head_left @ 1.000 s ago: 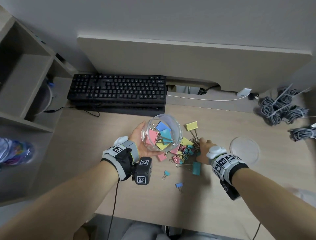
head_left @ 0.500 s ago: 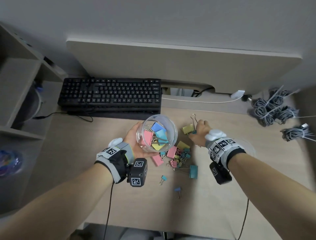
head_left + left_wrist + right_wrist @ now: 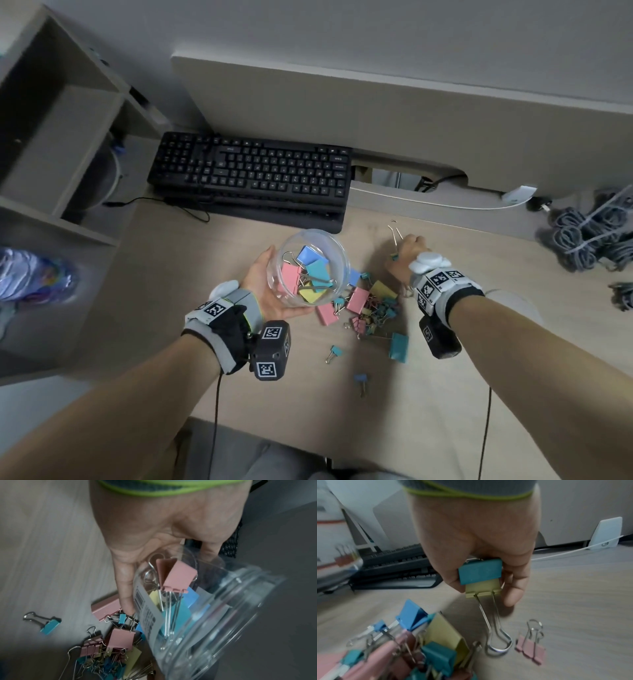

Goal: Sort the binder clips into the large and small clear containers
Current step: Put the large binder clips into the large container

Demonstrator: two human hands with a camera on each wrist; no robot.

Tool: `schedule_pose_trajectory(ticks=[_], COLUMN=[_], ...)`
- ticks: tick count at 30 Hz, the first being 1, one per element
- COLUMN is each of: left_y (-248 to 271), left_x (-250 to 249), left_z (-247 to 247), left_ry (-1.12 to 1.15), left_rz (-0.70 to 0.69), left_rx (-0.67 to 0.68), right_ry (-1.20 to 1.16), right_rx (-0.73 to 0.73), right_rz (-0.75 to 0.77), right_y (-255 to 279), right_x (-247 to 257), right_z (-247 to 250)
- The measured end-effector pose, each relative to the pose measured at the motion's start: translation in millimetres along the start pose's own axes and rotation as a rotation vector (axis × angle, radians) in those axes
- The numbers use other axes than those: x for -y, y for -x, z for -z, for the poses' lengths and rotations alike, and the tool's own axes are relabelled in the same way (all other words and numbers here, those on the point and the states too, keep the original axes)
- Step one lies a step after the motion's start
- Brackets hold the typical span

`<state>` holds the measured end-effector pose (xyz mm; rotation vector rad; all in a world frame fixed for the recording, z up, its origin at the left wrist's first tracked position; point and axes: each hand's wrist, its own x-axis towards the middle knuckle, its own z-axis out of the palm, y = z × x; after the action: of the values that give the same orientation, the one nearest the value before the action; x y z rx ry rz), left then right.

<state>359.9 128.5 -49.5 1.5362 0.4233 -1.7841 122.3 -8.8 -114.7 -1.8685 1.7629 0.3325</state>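
Observation:
My left hand (image 3: 265, 284) holds a large clear container (image 3: 308, 263) tilted above the desk; the left wrist view shows the container (image 3: 205, 615) with several big pink, blue, teal and yellow clips inside. Just right of the container, a pile of mixed binder clips (image 3: 371, 308) lies on the desk. Behind the pile, my right hand (image 3: 406, 255) grips a large yellow clip (image 3: 483, 588) with a teal clip (image 3: 480, 572) against it. The yellow clip's wire handles (image 3: 498, 635) hang free.
Loose on the desk are a big teal clip (image 3: 399, 347), a small teal clip (image 3: 334, 353), a small blue clip (image 3: 361, 378) and a small pink clip (image 3: 530, 651). A black keyboard (image 3: 253, 178) lies behind, cable bundles (image 3: 589, 240) at right, and shelves (image 3: 51, 137) at left.
My right hand has risen off the pile with the yellow clip and moved back and to the right. The left hand keeps the container tilted in about the same place.

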Motion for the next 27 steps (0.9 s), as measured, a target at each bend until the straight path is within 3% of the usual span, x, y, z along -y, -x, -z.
schedule_pose_trajectory(ticks=[14,19,27], left_y=[4.5,6.7,32.5], left_x=[-2.8,-1.7,1.0], left_z=[-52.5,-59.2,-56.8], left_ry=[-0.118,-0.095,-0.113], left_rz=[0.072,0.055,0.000], left_rx=[0.159,0.197,0.290], right_ry=[-0.242,-0.186,-0.151], right_rx=[-0.263,-0.260,-0.151], right_rz=[0.377,0.461,0.436], right_y=[124.9,149.0,157.7], right_x=[42.5,66.9,96.7], right_z=[127.1,124.0,100.4])
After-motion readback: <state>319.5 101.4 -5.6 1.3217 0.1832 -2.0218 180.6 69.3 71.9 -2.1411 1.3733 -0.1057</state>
